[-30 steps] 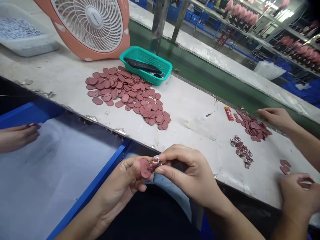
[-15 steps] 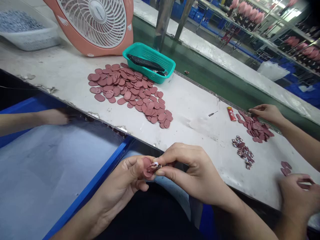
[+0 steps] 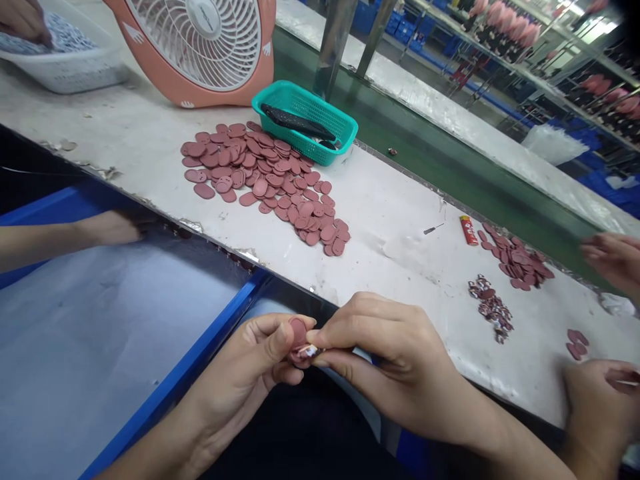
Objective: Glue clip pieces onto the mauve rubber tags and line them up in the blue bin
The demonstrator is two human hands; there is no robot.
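Bench: white worktop (image 3: 400,220), scuffed, with a green conveyor belt beyond it and racks of pink goods far back.
Left hand (image 3: 245,377): closed in a pinch, thumb and forefinger clamped on one pink disc (image 3: 299,329), held just below the near edge of the bench.
Right hand (image 3: 387,357): fingertips drawn tight together on a small shiny piece (image 3: 310,350), which I press against the lower part of that disc. The two hands touch at the fingertips.
Fit: whether the piece is fully seated I cannot tell; my fingers hide the joint.
Big pile (image 3: 270,180): a broad spread of bare pink discs, well apart from my hands, beside the teal basket (image 3: 350,133) and in front of the fan (image 3: 200,47).
Small heap (image 3: 490,310): more shiny pieces, to my right on the bench, near a second pile of discs (image 3: 517,260) and a red tube (image 3: 469,230).
Blue bin (image 3: 190,373): lined with a pale sheet, just left of my hands.
Neighbours: a co-worker's hands (image 3: 595,400) at the right edge, another person's hand (image 3: 107,229) at the left by the bin.
Progress: one disc is in hand, mid-joining. With so many bare discs lying loose, I judge most of the work is ahead; how many are done I cannot see.
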